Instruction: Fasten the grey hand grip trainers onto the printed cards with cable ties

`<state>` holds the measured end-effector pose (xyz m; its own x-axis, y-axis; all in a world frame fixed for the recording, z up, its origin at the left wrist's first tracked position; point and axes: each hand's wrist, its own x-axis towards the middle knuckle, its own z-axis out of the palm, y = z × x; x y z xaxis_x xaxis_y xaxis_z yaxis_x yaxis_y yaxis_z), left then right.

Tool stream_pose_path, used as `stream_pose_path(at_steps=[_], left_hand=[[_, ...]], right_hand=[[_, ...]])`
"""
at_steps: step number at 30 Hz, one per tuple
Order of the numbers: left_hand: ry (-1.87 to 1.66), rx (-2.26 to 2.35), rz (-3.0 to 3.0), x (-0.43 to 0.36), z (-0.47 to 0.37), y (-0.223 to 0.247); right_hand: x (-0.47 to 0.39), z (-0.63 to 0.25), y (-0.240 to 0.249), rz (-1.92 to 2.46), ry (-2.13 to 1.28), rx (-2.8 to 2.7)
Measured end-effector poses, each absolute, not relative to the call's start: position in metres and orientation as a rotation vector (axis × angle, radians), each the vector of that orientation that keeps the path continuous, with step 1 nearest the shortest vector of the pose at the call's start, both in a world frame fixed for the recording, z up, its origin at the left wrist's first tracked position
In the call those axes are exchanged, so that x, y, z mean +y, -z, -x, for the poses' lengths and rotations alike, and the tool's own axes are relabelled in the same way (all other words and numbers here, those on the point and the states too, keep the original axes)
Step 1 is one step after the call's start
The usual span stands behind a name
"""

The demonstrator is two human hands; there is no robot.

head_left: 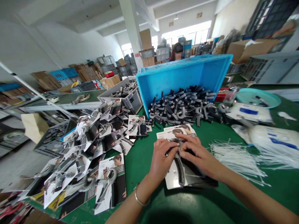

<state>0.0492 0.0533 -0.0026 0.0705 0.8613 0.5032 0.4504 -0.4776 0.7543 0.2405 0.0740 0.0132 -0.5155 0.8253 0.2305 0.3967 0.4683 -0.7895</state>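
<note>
One grey-and-black hand exerciser [180,171] is seen lying on a printed card [170,179] at lower ctr of frame, above the green counter [137,168]. Its upper part is grasped between thumb & fingers of the left hand [160,157]; the right hand [196,152] is bent in, fingertips brought to the same spot, but whether anything is pinched there can't be told, as the view is blocked.

Handling, as judged: exerciser likely fairly light, stiff & springy, not fragile; padded handles prob. non-slip, smooth metal coil slicker. Best held by a handle; card best taken flat at its edges, since corners could be creased.

Containers: blue crate [182,73], upper ctr-right, is tipped on its side, w/ loose exercisers [184,107] heaped inside & spilled out front. More are held in the grey crate [135,101] just left of it. A lower crate [50,149] at mid-left is filled w/ grey pcs, too small to ID. In the turquoise tray [247,95], right side, a dark item is held.
</note>
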Motion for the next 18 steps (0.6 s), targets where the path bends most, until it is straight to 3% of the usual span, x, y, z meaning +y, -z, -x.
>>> stream_pose_path(at_steps=[18], left_hand=[[-1.356,1.331,-2.025,0.0493,-0.0495,-0.0001]], right_hand=[[0.0748,-0.2376,-0.0202,1.010,-0.997,-2.110]])
